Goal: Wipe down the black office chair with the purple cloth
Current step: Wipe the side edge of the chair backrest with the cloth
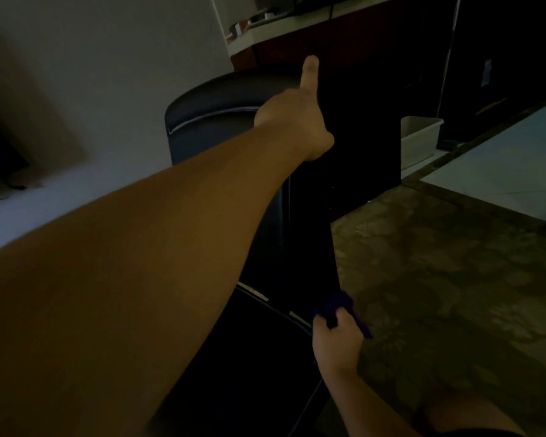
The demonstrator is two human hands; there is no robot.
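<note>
**Head view, dim room.** The black padded office chair (215, 99), leather-look with pale piping, stands at 12 o'clock of the frame centre, and its seat runs down towards 6 o'clock. The left hand (292, 121) lies on the top of the backrest with the thumb straight up. Its fingers sit behind the dark edge, so whether they curl round it cannot be told.

At 5 o'clock the right hand (338, 340) has its fingers (319, 326) closed round the bunched purple soft cloth (341, 305). The cloth appears to press on the lower side edge of the backrest, though the gloom blurs the contact. A white plastic bin (420, 137) stands at 2 o'clock, well apart. A patterned olive rug (454, 279) covers the floor at 4 o'clock.

**Handling.** The cloth is light and limp and is best kept wadded in the palm. The chair is heavy and probably liable to swivel or roll, and its cover is smooth and yielding. Steadying it by the backrest top therefore suits the wipe.
</note>
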